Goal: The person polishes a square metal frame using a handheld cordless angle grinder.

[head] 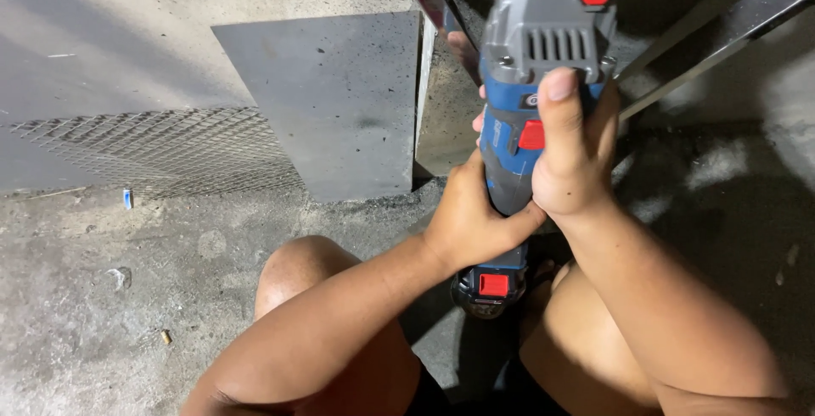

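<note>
bare forearms and bare knees, no sleeves, dark shorts at the bottom edge

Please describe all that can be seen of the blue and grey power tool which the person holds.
The power tool has a blue body, a grey vented head and red buttons; it looks like plastic. A battery with a red catch sits at its near end. It points away from the person, toward metal bars. The right hand wraps the body, thumb along the top. The left hand grips it lower, near the battery. Its working end is out of view.
</note>
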